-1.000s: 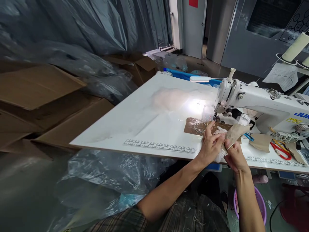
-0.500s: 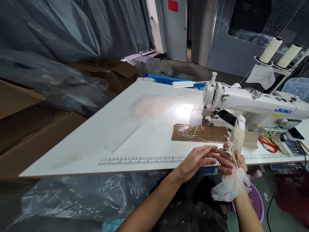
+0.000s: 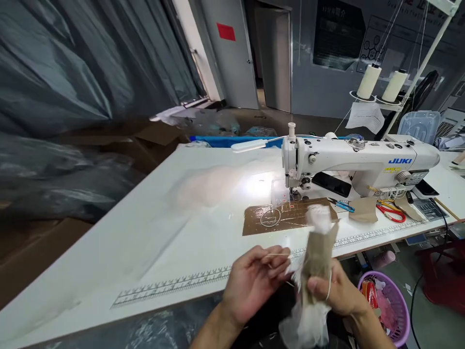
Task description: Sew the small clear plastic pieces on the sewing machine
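In my right hand [image 3: 341,291] is a bundle [image 3: 317,257] of sheer white fabric with a brown paper wrap round its middle. My right thumb presses on the wrap, and loose white fabric shows blurred at both ends. A thin pale elastic band [image 3: 330,286] loops by my right fingers against the bundle. My left hand [image 3: 254,281], palm up with curled fingers, grips a stretch of this thin band just left of the bundle. How the band runs behind the bundle is hidden.
Beyond my hands stands a white sewing machine [image 3: 348,157], with a brown plate [image 3: 250,222] in front. Blue snips [image 3: 345,206], red-handled scissors [image 3: 390,213] and a phone [image 3: 332,184] lie near it. A ruler strip [image 3: 174,287] follows the table edge. A purple basket [image 3: 401,310] stands below right.
My hands have moved apart, the left one turning palm up with the band in its fingers. The bundle has come lower and closer. The view has shifted right.
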The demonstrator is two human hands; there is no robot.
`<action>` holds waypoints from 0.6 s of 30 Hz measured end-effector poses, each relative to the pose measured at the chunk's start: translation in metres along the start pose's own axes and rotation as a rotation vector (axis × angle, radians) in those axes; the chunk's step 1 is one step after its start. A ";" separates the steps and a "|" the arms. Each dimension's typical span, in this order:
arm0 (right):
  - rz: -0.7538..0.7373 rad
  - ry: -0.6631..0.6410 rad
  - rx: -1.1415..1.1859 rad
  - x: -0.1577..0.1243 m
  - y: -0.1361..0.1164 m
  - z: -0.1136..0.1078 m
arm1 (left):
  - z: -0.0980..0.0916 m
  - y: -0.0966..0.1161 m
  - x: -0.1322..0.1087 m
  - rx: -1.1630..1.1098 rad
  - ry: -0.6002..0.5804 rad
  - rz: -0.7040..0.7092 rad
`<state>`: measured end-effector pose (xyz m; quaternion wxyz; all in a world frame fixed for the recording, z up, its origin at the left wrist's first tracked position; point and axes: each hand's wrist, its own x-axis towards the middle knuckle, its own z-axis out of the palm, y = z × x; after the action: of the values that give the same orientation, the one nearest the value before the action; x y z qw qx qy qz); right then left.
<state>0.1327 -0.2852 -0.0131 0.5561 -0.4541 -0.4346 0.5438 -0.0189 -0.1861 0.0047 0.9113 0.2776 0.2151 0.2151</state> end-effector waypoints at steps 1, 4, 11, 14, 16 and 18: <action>-0.046 0.145 -0.049 0.001 -0.003 -0.002 | -0.003 0.001 -0.007 0.057 -0.019 0.020; -0.269 0.512 -0.302 0.007 -0.013 -0.010 | -0.017 0.004 -0.022 0.612 -0.103 0.150; -0.018 0.156 -0.102 0.009 -0.038 0.008 | -0.019 0.020 -0.006 1.213 -0.099 0.299; 0.015 0.160 0.023 0.011 -0.043 0.013 | -0.001 0.011 0.007 0.847 -0.201 0.133; 0.001 0.245 -0.028 0.014 -0.041 0.012 | 0.012 -0.001 0.015 0.623 -0.160 0.194; -0.061 0.369 -0.179 0.017 -0.035 0.009 | 0.024 -0.014 0.022 0.506 -0.121 0.184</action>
<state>0.1316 -0.2675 0.0227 0.5999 -0.5802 -0.3857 0.3935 0.0151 -0.1952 0.0081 0.8007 0.5271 0.1812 0.2195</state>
